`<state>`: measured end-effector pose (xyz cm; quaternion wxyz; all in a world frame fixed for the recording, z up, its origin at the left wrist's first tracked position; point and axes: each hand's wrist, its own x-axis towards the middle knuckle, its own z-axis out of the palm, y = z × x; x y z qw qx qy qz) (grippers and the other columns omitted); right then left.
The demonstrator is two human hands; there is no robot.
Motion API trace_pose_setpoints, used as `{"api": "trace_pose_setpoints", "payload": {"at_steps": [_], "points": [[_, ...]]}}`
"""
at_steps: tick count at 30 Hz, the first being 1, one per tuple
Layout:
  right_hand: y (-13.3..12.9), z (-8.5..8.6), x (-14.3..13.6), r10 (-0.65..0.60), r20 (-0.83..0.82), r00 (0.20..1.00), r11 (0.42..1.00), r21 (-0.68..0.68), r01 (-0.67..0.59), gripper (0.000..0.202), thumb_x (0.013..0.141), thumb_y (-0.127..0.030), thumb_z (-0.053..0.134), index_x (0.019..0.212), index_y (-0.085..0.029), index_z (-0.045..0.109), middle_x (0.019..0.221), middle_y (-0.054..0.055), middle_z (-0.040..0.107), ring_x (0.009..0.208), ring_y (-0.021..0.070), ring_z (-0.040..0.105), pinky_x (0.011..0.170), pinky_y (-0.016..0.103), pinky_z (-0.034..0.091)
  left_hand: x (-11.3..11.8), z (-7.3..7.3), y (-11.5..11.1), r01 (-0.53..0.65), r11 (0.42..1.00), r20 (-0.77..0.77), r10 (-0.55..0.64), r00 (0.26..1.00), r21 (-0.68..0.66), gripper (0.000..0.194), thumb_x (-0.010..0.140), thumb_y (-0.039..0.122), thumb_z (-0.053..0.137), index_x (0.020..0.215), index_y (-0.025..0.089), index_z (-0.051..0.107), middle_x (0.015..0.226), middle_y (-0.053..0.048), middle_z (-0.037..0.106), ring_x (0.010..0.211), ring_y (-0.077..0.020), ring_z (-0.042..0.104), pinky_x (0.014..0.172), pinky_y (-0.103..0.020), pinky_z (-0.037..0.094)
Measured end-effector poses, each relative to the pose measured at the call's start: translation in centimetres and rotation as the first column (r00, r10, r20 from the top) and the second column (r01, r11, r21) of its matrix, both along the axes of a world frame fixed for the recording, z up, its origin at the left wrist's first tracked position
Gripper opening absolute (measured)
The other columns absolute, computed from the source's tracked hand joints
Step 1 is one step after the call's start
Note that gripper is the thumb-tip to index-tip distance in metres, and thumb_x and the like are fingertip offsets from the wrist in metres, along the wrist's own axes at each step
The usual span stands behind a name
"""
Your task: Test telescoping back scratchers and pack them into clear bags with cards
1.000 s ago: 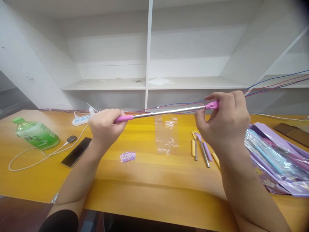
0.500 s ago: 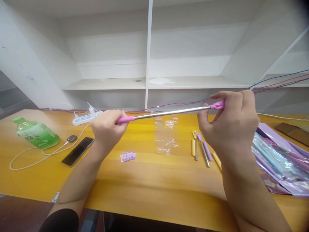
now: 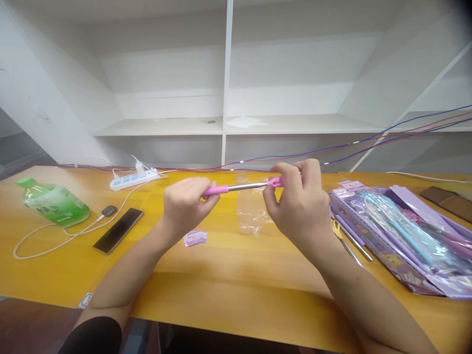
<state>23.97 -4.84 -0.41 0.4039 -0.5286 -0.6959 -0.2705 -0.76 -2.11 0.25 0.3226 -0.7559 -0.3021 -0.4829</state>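
Observation:
A telescopic back scratcher [image 3: 246, 187] with a silver rod is held nearly level above the table, between both hands. My left hand [image 3: 189, 202] is closed around its pink handle. At the other end, the fingers of my right hand [image 3: 300, 201] pinch the pink claw-like head, which they partly cover. Below and behind the rod lies a clear plastic wrapper [image 3: 252, 221] on the table. Small purple cards [image 3: 195, 238] lie in front of my left hand. Beyond my right forearm are more scratchers, one with a yellow head [image 3: 336, 229], partly hidden by the arm.
On the right, a purple box [image 3: 391, 258] holds several wrapped scratchers, with a brown flat item [image 3: 448, 204] behind it. A green bottle [image 3: 55, 204], a phone [image 3: 118, 231] and a power strip [image 3: 129, 180] occupy the left. Cables run along the white shelving [image 3: 162, 132].
The rod has shortened as my right hand moved left and slightly down with the scratcher's head. My left hand shifted right with the handle. More of the purple box shows.

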Motion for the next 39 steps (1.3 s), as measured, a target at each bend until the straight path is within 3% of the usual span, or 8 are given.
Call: {"api": "trace_pose_setpoints", "payload": {"at_steps": [12, 23, 32, 36, 39], "points": [[0.2, -0.3, -0.2, -0.053, 0.071, 0.996, 0.998, -0.036, 0.056, 0.021, 0.106, -0.026, 0.049, 0.121, -0.016, 0.061, 0.106, 0.012, 0.057, 0.066, 0.0117, 0.050, 0.050, 0.024, 0.030, -0.4, 0.1, 0.2, 0.009, 1.000, -0.016, -0.009, 1.000, 0.021, 0.043, 0.093, 0.015, 0.075, 0.066, 0.023, 0.042, 0.053, 0.007, 0.042, 0.052, -0.0117, 0.034, 0.051, -0.029, 0.027], [-0.1, -0.2, -0.3, -0.066, 0.085, 0.994, 0.996, -0.057, 0.071, 0.023, 0.104, -0.028, 0.050, 0.120, -0.016, 0.062, 0.105, 0.012, 0.057, 0.064, 0.0116, 0.047, 0.050, 0.025, 0.030, -0.4, 0.0, 0.2, -0.012, 1.000, -0.019, 0.013, 1.000, 0.013, 0.044, 0.092, 0.017, 0.074, 0.063, 0.022, 0.042, 0.053, 0.007, 0.038, 0.051, -0.0111, 0.032, 0.050, -0.029, 0.026], [-0.8, -0.3, -0.9, -0.125, 0.111, 0.986, 0.990, -0.046, 0.130, 0.023, 0.107, -0.029, 0.048, 0.116, -0.014, 0.062, 0.106, 0.013, 0.058, 0.060, 0.0101, 0.043, 0.051, 0.026, 0.031, -0.1, -0.1, -0.1, -0.015, 0.999, 0.024, 0.016, 1.000, -0.029, 0.042, 0.096, 0.021, 0.073, 0.064, 0.022, 0.046, 0.053, 0.006, 0.045, 0.052, -0.0112, 0.037, 0.052, -0.029, 0.028], [-1.1, -0.1, -0.6, -0.149, 0.181, 0.972, 0.964, -0.192, 0.183, 0.026, 0.110, -0.029, 0.041, 0.120, -0.016, 0.061, 0.107, 0.012, 0.061, 0.055, 0.0100, 0.038, 0.050, 0.028, 0.021, -0.8, -0.1, 0.1, -0.050, 0.994, -0.041, 0.046, 0.998, -0.099, 0.040, 0.097, 0.023, 0.071, 0.063, 0.021, 0.049, 0.054, 0.005, 0.046, 0.053, -0.0123, 0.037, 0.054, -0.030, 0.027], [-1.3, 0.2, 0.0, -0.064, 0.302, 0.951, 0.900, -0.394, 0.186, 0.025, 0.110, -0.022, 0.039, 0.128, -0.017, 0.056, 0.100, 0.010, 0.065, 0.054, 0.0122, 0.038, 0.052, 0.030, 0.015, -1.8, -0.1, 0.8, -0.119, 0.975, -0.130, 0.095, 0.987, -0.190, 0.041, 0.096, 0.029, 0.071, 0.062, 0.021, 0.050, 0.054, 0.003, 0.045, 0.053, -0.0136, 0.036, 0.055, -0.032, 0.022]]}}
